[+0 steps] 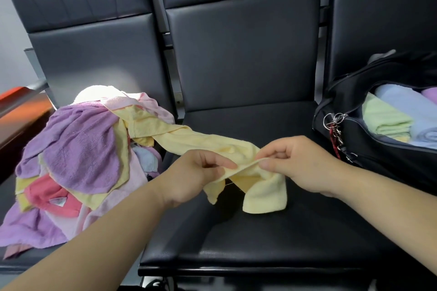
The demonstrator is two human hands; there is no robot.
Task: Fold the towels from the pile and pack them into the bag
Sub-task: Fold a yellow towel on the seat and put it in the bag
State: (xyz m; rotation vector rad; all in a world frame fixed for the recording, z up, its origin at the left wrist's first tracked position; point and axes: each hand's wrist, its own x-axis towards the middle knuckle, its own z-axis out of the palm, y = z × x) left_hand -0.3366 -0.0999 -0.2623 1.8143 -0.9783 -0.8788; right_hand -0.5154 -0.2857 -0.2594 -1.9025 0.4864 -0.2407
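Far left of frame: orange and dark surface (14, 111), partly cut off by the edge; what it is cannot be told. Left seat (99, 59): loose pile of towels (78, 160) in the lower left, unfolded and overlapping; purple on top, pink, red and pale yellow beneath, a white one at the back of the pile.

Yellow towel (201, 142): one end lies on the pile, the rest stretches rightward across the gap to the middle seat (241, 238); twisted along its length, near end hanging in a bunched fold just above the seat cushion.

Left hand (191, 177), lower centre: grip narrow, thumb and forefinger pinching the towel's edge; right hand (300, 163), just right of it: same narrow pinch on the same edge; the two hands are near each other, the edge taut between them; both forearms bare, entering from the bottom corners.

Right of frame: black bag (354, 144) on the right seat, open at the top; inside, folded towels side by side: green (383, 118), blue (406, 111), purple (430, 93) at the frame edge; metal rings and a chain (335, 123) hang at the bag's near corner.
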